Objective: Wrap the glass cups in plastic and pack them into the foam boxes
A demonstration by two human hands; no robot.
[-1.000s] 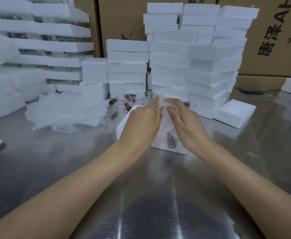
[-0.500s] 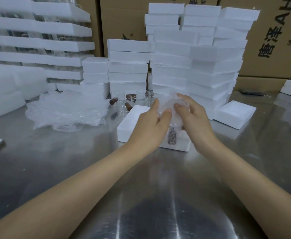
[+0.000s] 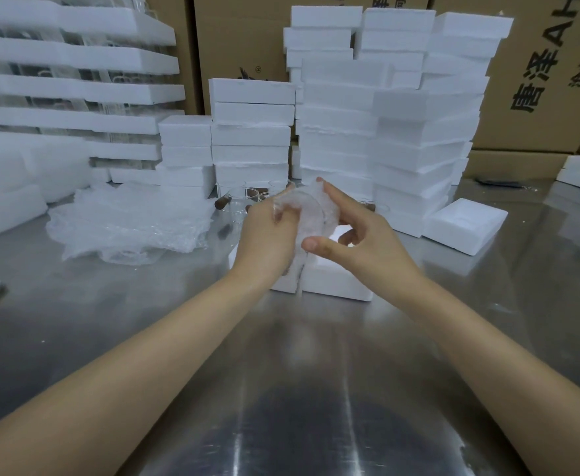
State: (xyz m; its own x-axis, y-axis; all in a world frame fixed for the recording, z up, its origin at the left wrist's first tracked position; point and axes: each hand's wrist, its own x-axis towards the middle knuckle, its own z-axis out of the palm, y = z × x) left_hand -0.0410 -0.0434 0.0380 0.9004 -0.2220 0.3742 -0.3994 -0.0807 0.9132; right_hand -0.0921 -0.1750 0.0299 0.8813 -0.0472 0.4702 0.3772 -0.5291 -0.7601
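You hold one cup point(image 3: 311, 214) above the box point(image 3: 336, 280) – a clear glass cylinder lying on its side, swathed in thin, crinkled plastic film. Your left hand point(image 3: 268, 238) grips its left end with fingers curled into the film. Your right hand point(image 3: 367, 245) pinches the other end: the forefinger lies straight across the top and the thumb presses the near side, while the other fingers curl loosely beneath.

The box is a white block of grainy foam with square edges, and it sits on the brushed steel table point(image 3: 281, 372) directly under your hands.

Behind the box stand at least three bare glasses point(image 3: 237, 204), smooth and round, with dark brown handles among them – an exact count is hard through the clear walls. Left of the box lies one loose, glossy heap of film point(image 3: 127, 221). Right of it rests one single foam tray point(image 3: 463, 225), set at an angle. Farther behind rise several stacks point(image 3: 350, 132) of the same flat white foam blocks, and behind those stand brown cardboard cartons point(image 3: 539, 80) printed in black.
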